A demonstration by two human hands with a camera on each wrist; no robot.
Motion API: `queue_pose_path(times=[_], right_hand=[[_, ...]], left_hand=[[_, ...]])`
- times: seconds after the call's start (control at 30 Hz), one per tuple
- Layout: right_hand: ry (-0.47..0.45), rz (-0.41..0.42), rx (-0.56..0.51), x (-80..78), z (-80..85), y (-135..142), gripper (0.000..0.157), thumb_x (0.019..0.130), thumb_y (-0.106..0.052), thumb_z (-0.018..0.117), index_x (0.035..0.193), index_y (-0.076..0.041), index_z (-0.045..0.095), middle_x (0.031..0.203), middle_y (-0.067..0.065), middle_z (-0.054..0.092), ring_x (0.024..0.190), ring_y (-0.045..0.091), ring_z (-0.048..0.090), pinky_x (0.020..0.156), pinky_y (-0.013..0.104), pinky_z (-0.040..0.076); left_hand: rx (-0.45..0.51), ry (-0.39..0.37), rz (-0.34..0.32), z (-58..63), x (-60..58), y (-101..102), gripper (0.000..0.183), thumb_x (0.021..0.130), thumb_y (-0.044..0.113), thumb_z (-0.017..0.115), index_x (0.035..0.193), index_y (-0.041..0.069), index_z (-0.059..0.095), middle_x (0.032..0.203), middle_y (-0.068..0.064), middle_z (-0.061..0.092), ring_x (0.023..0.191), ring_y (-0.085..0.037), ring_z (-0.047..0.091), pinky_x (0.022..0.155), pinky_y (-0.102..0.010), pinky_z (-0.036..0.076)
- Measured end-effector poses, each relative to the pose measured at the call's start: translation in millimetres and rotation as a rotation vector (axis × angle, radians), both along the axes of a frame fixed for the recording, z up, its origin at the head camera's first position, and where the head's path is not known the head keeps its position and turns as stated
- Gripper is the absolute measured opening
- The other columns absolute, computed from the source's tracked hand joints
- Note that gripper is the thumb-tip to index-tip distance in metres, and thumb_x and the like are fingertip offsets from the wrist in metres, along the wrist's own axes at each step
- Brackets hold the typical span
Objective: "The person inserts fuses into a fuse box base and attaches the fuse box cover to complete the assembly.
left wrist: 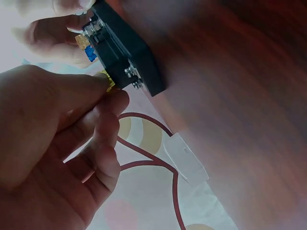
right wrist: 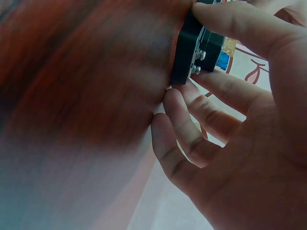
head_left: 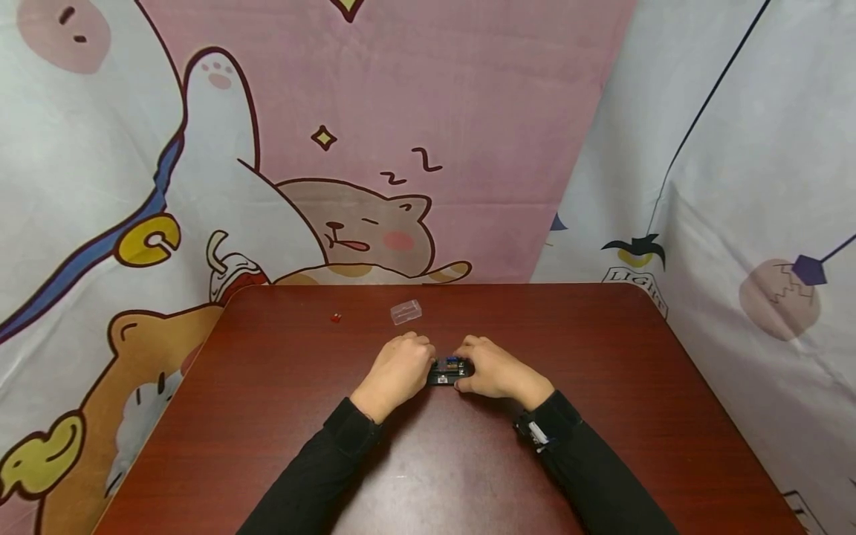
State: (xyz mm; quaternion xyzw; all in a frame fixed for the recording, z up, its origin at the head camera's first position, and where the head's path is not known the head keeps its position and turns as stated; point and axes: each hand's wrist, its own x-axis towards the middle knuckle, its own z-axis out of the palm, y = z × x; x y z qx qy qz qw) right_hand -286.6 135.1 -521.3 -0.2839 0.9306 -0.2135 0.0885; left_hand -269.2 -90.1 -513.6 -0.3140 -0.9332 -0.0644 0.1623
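A: Starting with the left hand (head_left: 399, 364). Gripping anything?

B: Pinching a small yellow piece (left wrist: 110, 85) between thumb and forefinger, right at the left end of a black device (left wrist: 144, 60). With remaining fingers loosely bent below the pinch. Cannot tell whether seated in the device or loose.

A: And at the right hand (head_left: 498, 369)?

B: Gripping the black device. Thumb on the near edge, forefinger on the far edge, opposite the thumb.

A: Placed where, exactly?

B: Between both sets of fingertips, low at the tabletop (head_left: 200, 446). Cannot tell whether touching the wood.

A: Noting anything else within the fingers' span?

B: A blue piece (right wrist: 223, 61) and an orange piece (left wrist: 82, 41) on the device, between the left pinch and the right fingers. Also metal screws (right wrist: 201, 55), just beside the right thumb and forefinger.

A: Beyond the fingertips?

B: A clear box (head_left: 406, 312), ahead of the left fingers and apart from them. Farther left of those fingers, a red piece (head_left: 336, 317), too small to make out. Past everything, a printed cloth (head_left: 481, 111).

A: Behind the fingers?

B: Dark sleeves (head_left: 314, 468), reaching to both wrists.
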Motion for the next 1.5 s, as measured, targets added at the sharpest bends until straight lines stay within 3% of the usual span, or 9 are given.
queue_pose_path(times=[0.5, 1.03, 1.5], right_hand=[[-0.021, -0.013, -0.009, 1.2, 2.5, 1.1, 0.048, 0.084, -0.031, 0.084, 0.128, -0.014, 0.074, 0.110, -0.005, 0.060, 0.102, 0.019, 0.054, 0.089, 0.042, 0.049], [0.002, -0.002, 0.012, -0.5, 6.8, -2.3, 0.052, 0.084, -0.032, 0.085, 0.130, -0.012, 0.071, 0.116, -0.001, 0.063, 0.107, 0.020, 0.058, 0.093, 0.043, 0.051], [-0.014, 0.005, -0.007, 2.8, 1.9, -0.4, 0.051, 0.085, -0.032, 0.085, 0.129, -0.009, 0.072, 0.117, 0.000, 0.062, 0.110, 0.024, 0.057, 0.094, 0.045, 0.051]], left_hand=[[0.002, -0.018, 0.011, 4.9, -0.6, -1.5, 0.010, 0.096, 0.017, 0.073, 0.090, 0.017, 0.081, 0.086, 0.002, 0.072, 0.083, -0.020, 0.066, 0.078, -0.039, 0.057], [0.036, -0.005, -0.022, 8.2, -1.1, -0.6, 0.007, 0.091, 0.013, 0.077, 0.084, 0.014, 0.080, 0.082, 0.001, 0.071, 0.080, -0.018, 0.062, 0.073, -0.034, 0.057], [0.042, -0.032, 0.001, 0.5, 3.1, 0.4, 0.008, 0.096, 0.016, 0.074, 0.091, 0.014, 0.080, 0.086, 0.000, 0.072, 0.084, -0.020, 0.066, 0.077, -0.036, 0.060]])
